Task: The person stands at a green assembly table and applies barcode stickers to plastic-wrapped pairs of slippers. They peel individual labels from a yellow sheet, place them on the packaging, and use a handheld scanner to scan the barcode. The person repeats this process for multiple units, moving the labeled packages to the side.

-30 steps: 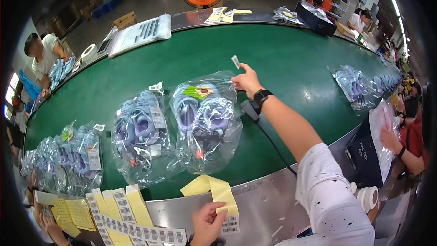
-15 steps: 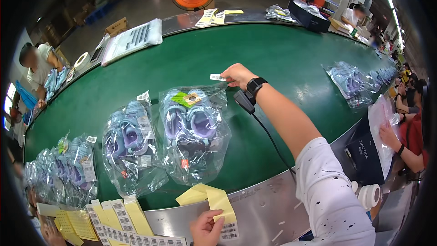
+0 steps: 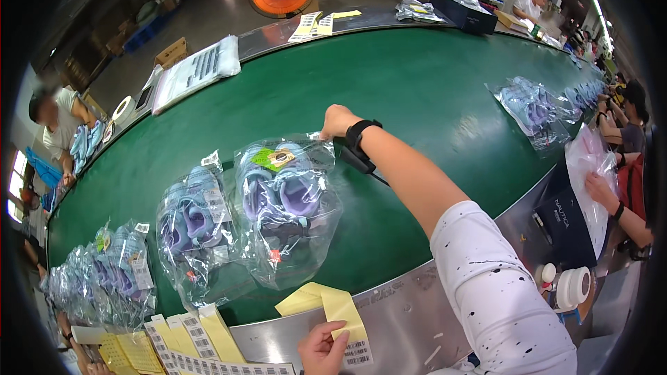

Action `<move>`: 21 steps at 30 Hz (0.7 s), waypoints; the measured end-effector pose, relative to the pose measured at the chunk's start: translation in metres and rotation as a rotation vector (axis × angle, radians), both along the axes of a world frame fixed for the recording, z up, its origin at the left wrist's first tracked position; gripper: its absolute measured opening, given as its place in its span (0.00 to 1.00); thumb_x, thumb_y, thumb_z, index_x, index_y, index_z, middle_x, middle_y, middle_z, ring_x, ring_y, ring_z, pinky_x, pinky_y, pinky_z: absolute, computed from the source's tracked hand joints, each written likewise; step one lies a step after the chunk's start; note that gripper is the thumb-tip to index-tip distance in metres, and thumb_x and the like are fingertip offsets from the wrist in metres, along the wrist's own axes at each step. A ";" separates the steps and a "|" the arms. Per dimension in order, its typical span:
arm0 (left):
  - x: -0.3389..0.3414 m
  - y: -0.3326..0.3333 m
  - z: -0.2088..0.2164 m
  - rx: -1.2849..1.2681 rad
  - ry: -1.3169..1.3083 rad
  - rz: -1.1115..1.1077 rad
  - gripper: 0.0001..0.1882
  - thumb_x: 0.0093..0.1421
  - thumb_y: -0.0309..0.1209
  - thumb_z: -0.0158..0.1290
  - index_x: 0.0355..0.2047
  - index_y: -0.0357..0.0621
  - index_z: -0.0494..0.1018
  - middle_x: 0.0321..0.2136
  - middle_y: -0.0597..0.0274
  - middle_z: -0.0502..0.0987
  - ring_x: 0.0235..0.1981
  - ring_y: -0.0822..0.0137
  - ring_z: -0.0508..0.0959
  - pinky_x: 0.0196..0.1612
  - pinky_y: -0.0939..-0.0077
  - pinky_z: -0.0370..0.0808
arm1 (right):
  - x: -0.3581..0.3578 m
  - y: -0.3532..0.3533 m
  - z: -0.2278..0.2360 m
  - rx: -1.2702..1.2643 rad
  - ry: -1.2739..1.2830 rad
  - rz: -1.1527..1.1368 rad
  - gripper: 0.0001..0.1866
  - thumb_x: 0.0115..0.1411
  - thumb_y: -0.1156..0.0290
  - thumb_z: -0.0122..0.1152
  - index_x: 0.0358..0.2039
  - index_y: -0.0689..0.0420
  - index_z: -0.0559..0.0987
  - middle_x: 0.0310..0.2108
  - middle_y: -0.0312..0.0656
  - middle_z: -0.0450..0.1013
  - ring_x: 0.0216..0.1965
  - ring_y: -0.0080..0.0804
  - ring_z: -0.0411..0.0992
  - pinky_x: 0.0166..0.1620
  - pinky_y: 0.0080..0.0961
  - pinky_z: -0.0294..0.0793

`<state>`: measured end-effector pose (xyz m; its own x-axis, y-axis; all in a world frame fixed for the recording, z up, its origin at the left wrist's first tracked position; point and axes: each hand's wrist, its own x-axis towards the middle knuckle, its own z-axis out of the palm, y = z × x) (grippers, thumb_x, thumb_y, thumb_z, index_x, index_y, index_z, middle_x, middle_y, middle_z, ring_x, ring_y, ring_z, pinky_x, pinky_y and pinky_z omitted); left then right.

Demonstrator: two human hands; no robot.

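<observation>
My right hand (image 3: 338,121) is closed at the upper right corner of a clear plastic bag (image 3: 306,257) holding a pair of blue and purple shoes (image 3: 300,191). Beside my fingers shows a bit of a white barcode sticker (image 3: 315,137); the fingertips are mostly hidden. With thumb and fingers, my left hand (image 3: 324,348) grips a folded yellow strip of barcode stickers (image 3: 345,312) at the near metal edge. To the left lies another bagged pair (image 3: 196,215), with a barcode sticker (image 3: 210,159) on its top corner.
More bagged shoes (image 3: 114,264) lie at the left of the green belt (image 3: 410,97), others (image 3: 531,111) at the right. Several sticker sheets (image 3: 201,340) rest at the near edge. A dark box (image 3: 556,226) stands at the right, near another person's hand (image 3: 601,191). A cable hangs below my right wrist.
My right hand has come down and left with the barcode sticker, onto the bag's upper corner. My left hand keeps hold of the yellow strip. The whole view has shifted slightly.
</observation>
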<state>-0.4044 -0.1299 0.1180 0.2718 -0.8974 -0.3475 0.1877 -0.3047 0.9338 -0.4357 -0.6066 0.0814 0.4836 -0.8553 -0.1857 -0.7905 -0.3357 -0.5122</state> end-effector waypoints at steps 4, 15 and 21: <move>-0.001 -0.001 0.000 0.016 -0.028 -0.003 0.09 0.62 0.25 0.53 0.42 0.37 0.74 0.27 0.71 0.73 0.25 0.83 0.69 0.28 0.88 0.67 | 0.002 0.017 0.008 -0.090 0.074 0.022 0.22 0.45 0.62 0.72 0.40 0.59 0.81 0.44 0.53 0.75 0.46 0.43 0.75 0.48 0.37 0.75; -0.006 -0.005 -0.003 0.019 -0.018 0.076 0.10 0.61 0.23 0.52 0.44 0.36 0.73 0.32 0.68 0.74 0.28 0.81 0.70 0.31 0.88 0.66 | -0.195 -0.024 0.007 -0.369 0.127 -0.597 0.13 0.51 0.68 0.56 0.35 0.63 0.79 0.37 0.55 0.76 0.42 0.53 0.75 0.46 0.42 0.76; -0.022 -0.011 0.003 0.086 -0.237 0.042 0.10 0.62 0.25 0.51 0.43 0.35 0.74 0.32 0.65 0.74 0.26 0.79 0.69 0.30 0.86 0.66 | -0.399 -0.011 0.025 -0.322 0.642 -1.167 0.18 0.63 0.61 0.46 0.50 0.49 0.77 0.59 0.45 0.61 0.60 0.48 0.60 0.55 0.47 0.64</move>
<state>-0.4267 -0.1407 0.1213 0.3909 -0.8538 -0.3439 -0.0192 -0.3812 0.9243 -0.8351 -0.6175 0.1063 -0.6360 -0.7501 0.1812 -0.7601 0.6495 0.0213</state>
